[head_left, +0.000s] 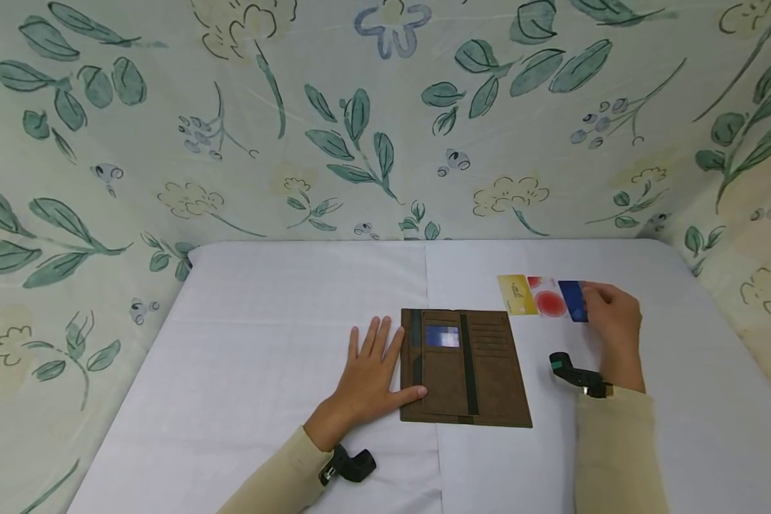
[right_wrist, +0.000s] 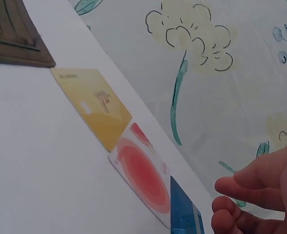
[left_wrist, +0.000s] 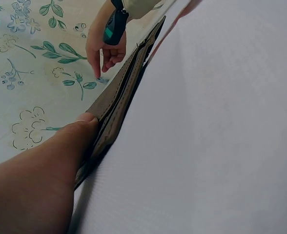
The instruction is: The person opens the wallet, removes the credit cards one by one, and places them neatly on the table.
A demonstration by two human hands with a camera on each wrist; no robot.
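Observation:
A brown bifold wallet [head_left: 491,378] lies spread open on the white-covered table, with a blue-and-white card [head_left: 442,336] showing in its left half. My left hand [head_left: 371,375] rests flat at the wallet's left edge, fingers straight and thumb lying over the border. To the wallet's upper right, a yellow card [head_left: 517,294], a white card with red circles [head_left: 548,300] and a dark blue card [head_left: 572,300] lie in a row. At the blue card's right edge is my right hand [head_left: 613,314]. Its fingers [right_wrist: 226,185] are loosely bent beside that card, with nothing visible between them.
White cloth covers the table [head_left: 263,307]. Behind and at both sides hangs a floral-patterned fabric [head_left: 373,207]. A black wrist camera [head_left: 353,465] sits on the left wrist and another black camera [head_left: 578,375] on the right. The table's back edge runs just beyond the cards.

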